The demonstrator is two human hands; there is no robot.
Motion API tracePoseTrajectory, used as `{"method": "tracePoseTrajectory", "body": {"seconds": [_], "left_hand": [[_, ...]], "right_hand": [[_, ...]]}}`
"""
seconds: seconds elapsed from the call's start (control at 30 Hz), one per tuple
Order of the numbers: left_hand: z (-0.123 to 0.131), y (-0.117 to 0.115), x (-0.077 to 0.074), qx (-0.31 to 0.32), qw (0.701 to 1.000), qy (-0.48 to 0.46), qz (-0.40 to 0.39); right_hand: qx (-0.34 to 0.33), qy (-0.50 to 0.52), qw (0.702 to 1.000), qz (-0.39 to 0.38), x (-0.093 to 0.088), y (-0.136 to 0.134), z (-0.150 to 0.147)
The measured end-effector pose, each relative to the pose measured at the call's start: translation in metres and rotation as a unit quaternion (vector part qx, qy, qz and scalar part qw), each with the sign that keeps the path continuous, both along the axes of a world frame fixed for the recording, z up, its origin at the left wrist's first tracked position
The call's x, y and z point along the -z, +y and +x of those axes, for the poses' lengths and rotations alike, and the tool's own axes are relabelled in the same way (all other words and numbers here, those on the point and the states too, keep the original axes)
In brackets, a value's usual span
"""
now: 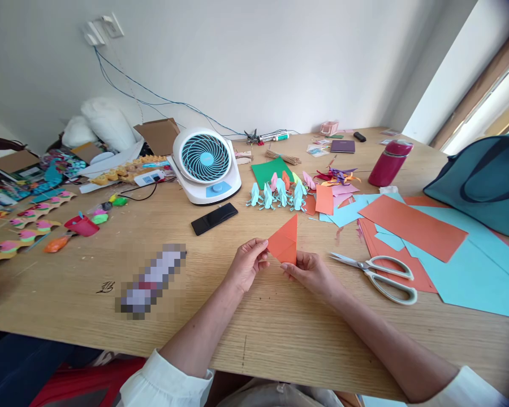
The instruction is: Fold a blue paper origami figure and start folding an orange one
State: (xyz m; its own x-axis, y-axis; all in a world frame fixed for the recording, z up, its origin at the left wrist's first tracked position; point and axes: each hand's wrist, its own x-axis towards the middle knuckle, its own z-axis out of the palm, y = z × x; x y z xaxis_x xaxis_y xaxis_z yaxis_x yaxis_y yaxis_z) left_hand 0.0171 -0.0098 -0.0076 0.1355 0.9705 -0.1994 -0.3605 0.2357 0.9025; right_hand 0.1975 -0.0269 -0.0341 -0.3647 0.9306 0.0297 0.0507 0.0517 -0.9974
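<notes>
Paper [285,242]: one orange sheet, folded, held up above the near middle of the table [288,333]. Its surface is matt and evenly coloured. The outline is angular: a sharp point stands at the top right, the right edge runs straight down, and the upper left edge slopes to a corner at the left. Fold lines cross the lower part, where layers overlap; their number cannot be told.

Left hand [246,264]: thumb and forefinger pinch the paper's left corner; the remaining fingers are curled.

Right hand [310,274]: thumb lies on the front of the lower right part, fingers partly hidden behind, pinching the paper between them.

Surroundings: scissors [366,265] lie near the right hand, blades towards it. Small folded figures [282,193] stand beyond the paper. A phone [214,219] lies to their left
</notes>
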Motion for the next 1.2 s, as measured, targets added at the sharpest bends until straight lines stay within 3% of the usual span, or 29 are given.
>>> {"method": "tracePoseTrajectory", "body": {"seconds": [0.3,0.5,0.7,1.0,1.13,1.2], "left_hand": [[0.003,-0.004,-0.003,-0.022,0.994,0.06,0.09],[0.008,-0.011,-0.003,0.051,0.942,0.235,0.235],[0.009,-0.014,-0.006,0.054,0.917,0.271,0.287],[0.005,-0.008,-0.006,0.065,0.935,0.209,0.278],[-0.002,-0.001,-0.002,0.031,0.984,0.064,0.165],[-0.006,0.003,0.0,0.022,0.994,0.01,0.109]], "right_hand": [[0.0,0.064,0.998,-0.023,-0.013,-0.002,-0.001],[0.108,0.211,0.964,-0.124,-0.027,-0.01,-0.005],[0.143,0.242,0.95,-0.137,-0.027,-0.011,-0.008],[0.176,0.26,0.94,-0.132,-0.032,-0.003,-0.001],[0.219,0.275,0.931,-0.102,-0.034,0.006,0.014],[0.252,0.281,0.922,-0.079,-0.035,0.012,0.025]]}}
